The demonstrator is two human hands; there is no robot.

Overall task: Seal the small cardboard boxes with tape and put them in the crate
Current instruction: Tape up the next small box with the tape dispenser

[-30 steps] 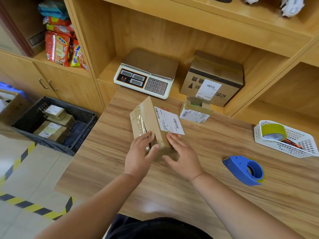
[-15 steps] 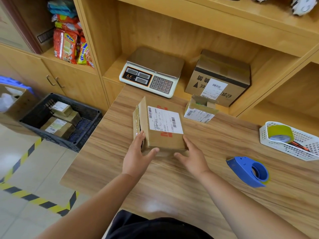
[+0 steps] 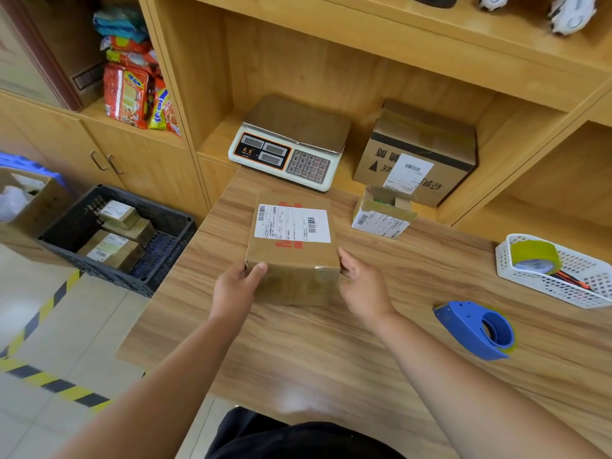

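A sealed brown cardboard box (image 3: 293, 260) with a white shipping label on top lies flat on the wooden table (image 3: 331, 352). My left hand (image 3: 236, 288) grips its near left corner, thumb over the front edge. My right hand (image 3: 362, 284) holds the near right corner, fingers along the right side. A smaller box (image 3: 381, 212) with open flaps stands behind it to the right. The blue tape dispenser (image 3: 477, 329) lies on the table to my right, untouched. The black crate (image 3: 172, 226) sits on the floor to the left and holds several labelled boxes (image 3: 112, 248).
A digital scale (image 3: 291, 144) and a larger cardboard box (image 3: 420, 150) stand in the shelf recess behind the table. A white basket (image 3: 563, 293) at the right edge holds a yellow-green tape roll (image 3: 533, 256). Snack packets (image 3: 132, 94) fill the left shelf.
The box was tipped up on its edge a second ago; both hands have laid it flat with the label facing up and now sit at its near corners.
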